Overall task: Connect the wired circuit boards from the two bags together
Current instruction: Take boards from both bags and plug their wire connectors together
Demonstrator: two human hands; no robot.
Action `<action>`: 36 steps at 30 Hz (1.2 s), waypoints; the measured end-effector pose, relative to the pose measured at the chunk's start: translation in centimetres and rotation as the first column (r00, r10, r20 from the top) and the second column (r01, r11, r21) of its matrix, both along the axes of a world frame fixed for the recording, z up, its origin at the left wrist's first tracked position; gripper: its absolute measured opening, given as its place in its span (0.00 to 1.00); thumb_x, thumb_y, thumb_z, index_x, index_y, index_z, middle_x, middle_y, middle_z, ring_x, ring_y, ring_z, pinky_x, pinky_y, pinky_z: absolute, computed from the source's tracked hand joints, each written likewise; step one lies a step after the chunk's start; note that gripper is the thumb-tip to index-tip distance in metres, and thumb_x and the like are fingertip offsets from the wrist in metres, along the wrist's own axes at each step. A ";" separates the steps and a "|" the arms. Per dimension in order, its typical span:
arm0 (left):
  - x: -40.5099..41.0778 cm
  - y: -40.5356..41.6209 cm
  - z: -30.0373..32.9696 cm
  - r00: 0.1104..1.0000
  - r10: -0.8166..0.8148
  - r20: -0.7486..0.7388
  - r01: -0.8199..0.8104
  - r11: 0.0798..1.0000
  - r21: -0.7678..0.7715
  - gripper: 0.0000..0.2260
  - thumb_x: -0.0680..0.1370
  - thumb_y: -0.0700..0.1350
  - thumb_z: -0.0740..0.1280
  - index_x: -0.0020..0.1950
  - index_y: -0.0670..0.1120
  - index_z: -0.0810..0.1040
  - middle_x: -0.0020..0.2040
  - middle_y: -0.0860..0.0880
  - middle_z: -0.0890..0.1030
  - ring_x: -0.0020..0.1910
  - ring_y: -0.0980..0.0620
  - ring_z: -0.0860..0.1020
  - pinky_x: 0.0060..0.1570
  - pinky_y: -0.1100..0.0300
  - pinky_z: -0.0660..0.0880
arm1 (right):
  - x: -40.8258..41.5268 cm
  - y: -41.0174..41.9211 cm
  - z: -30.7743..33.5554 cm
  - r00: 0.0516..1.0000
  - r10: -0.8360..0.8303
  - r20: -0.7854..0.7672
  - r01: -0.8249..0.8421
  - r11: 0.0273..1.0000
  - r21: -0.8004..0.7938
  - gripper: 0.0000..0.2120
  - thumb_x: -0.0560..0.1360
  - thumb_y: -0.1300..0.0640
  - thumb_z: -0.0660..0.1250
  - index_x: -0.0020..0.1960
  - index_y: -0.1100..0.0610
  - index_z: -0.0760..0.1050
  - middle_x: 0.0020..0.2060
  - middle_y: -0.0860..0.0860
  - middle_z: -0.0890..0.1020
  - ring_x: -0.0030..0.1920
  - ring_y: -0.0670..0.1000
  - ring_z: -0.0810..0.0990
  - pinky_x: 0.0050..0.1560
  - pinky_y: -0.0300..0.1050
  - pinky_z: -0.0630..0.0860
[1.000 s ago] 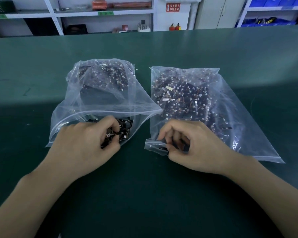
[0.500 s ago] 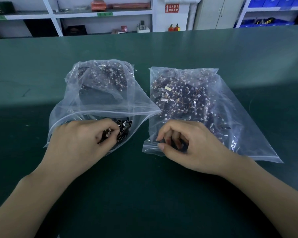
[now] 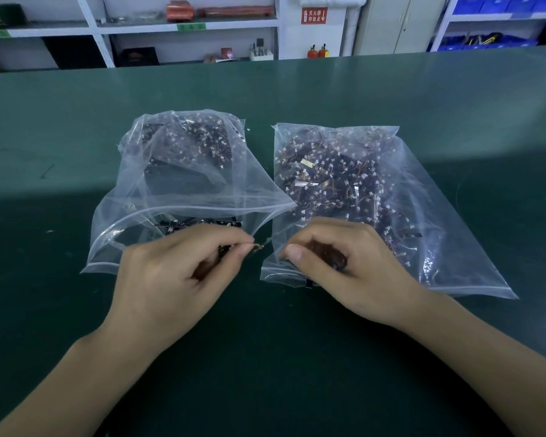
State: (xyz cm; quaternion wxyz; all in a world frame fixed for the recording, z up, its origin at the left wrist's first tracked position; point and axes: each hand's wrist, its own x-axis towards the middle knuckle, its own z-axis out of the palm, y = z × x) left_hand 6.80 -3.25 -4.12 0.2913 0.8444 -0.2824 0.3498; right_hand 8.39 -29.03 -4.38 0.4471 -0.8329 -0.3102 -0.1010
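Note:
Two clear zip bags lie side by side on the green table. The left bag (image 3: 183, 171) and the right bag (image 3: 375, 190) both hold several small dark wired circuit boards with white connectors. My left hand (image 3: 174, 279) is at the left bag's mouth and pinches a small dark wired board (image 3: 255, 247) between thumb and forefinger. My right hand (image 3: 344, 266) sits in the right bag's mouth with fingers curled around dark boards (image 3: 331, 257); exactly what it grips is partly hidden.
The green table (image 3: 297, 357) stretches wide in front of and around the bags. A small black piece (image 3: 308, 283) lies at the right bag's near edge. Shelves (image 3: 186, 26) and blue bins (image 3: 486, 42) stand beyond the table's far edge.
My left hand has drawn a small board out of the left bag toward the gap between the bags. My right hand stays in the right bag's mouth, fingers shifting slightly.

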 end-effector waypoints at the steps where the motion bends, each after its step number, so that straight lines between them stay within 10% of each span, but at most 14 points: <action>1: -0.1 -0.2 -0.1 1.000 -0.028 -0.001 0.028 1.000 0.008 0.06 0.84 0.46 0.72 0.53 0.47 0.89 0.36 0.65 0.66 0.33 0.63 0.69 0.37 0.69 0.68 | -0.1 0.1 0.1 1.000 0.014 -0.023 -0.014 1.000 0.010 0.14 0.85 0.51 0.67 0.50 0.59 0.85 0.39 0.43 0.82 0.37 0.47 0.78 0.41 0.31 0.69; 15: -0.9 -1.0 -0.5 0.972 -0.014 -0.236 0.010 1.000 -0.020 0.11 0.84 0.62 0.63 0.57 0.56 0.74 0.35 0.56 0.77 0.30 0.60 0.74 0.32 0.67 0.68 | -0.1 0.2 -0.3 1.000 0.019 -0.016 -0.018 1.000 0.012 0.06 0.82 0.61 0.72 0.47 0.58 0.85 0.37 0.41 0.80 0.35 0.45 0.77 0.40 0.30 0.68; 24: -0.5 -1.2 -0.7 0.963 -0.064 -0.263 0.068 0.998 0.006 0.10 0.86 0.52 0.65 0.48 0.53 0.82 0.33 0.56 0.75 0.32 0.53 0.76 0.30 0.50 0.74 | -0.2 0.2 -0.3 0.998 0.069 -0.012 -0.069 0.998 -0.011 0.07 0.82 0.61 0.72 0.46 0.59 0.84 0.37 0.45 0.81 0.36 0.49 0.78 0.39 0.34 0.70; 36: -0.7 -1.8 -0.7 0.945 -0.127 -0.300 0.111 0.991 -0.069 0.09 0.81 0.49 0.68 0.42 0.50 0.81 0.29 0.56 0.71 0.28 0.56 0.72 0.31 0.62 0.69 | -0.3 0.2 -0.2 0.995 0.104 -0.005 -0.104 0.994 -0.020 0.06 0.81 0.63 0.73 0.45 0.59 0.85 0.37 0.47 0.80 0.35 0.48 0.76 0.39 0.34 0.69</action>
